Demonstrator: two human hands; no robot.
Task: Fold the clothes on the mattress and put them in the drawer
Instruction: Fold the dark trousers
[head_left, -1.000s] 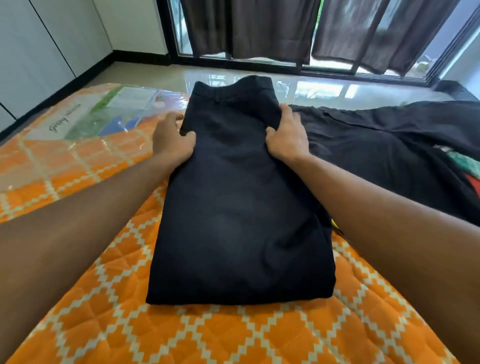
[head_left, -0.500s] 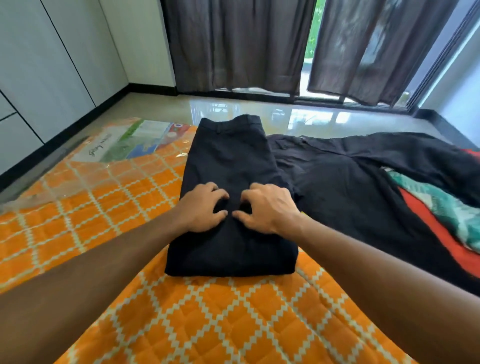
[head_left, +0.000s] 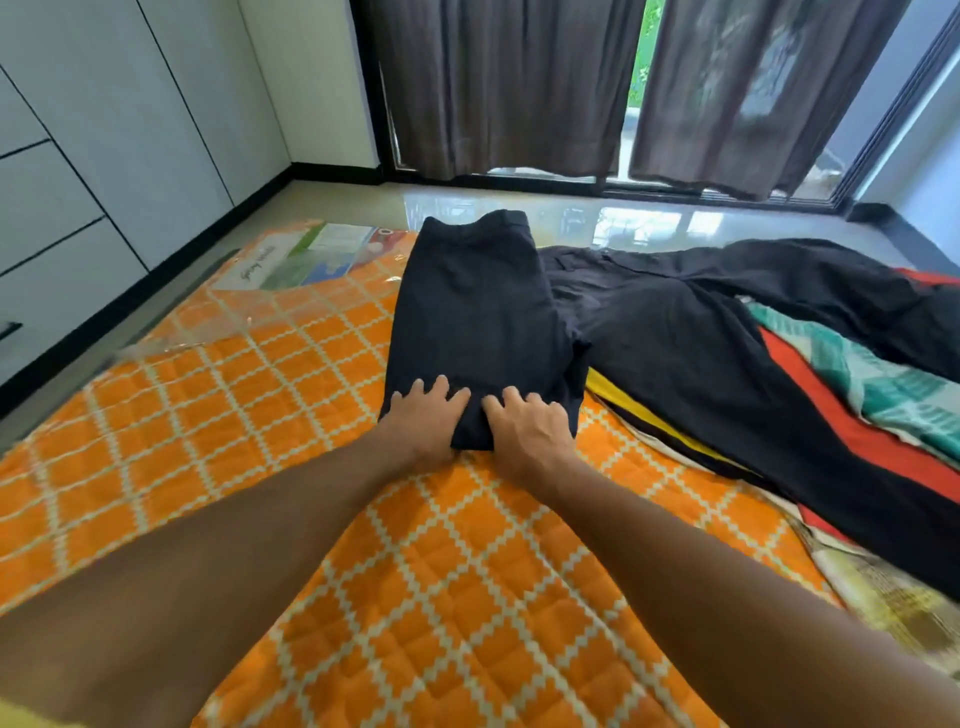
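A folded pair of black trousers (head_left: 478, 312) lies lengthwise on the orange quilted mattress (head_left: 260, 415). My left hand (head_left: 423, 421) and my right hand (head_left: 530, 428) lie side by side on the near end of the fold, fingers spread over the cloth. Whether the fingers curl under the near edge is hidden. To the right, an unfolded black garment (head_left: 727, 364) is spread out, over a red, teal and yellow cloth (head_left: 852, 384).
White cabinet fronts with drawer lines (head_left: 57, 218) run along the left wall. A plastic-wrapped label (head_left: 311, 257) covers the mattress's far left corner. Shiny floor (head_left: 649, 218) and dark curtains (head_left: 498, 88) over a glass door lie beyond.
Both hands slid from the far part of the trousers toward me to the near end. The view rose and pulled back, so the trousers look smaller.
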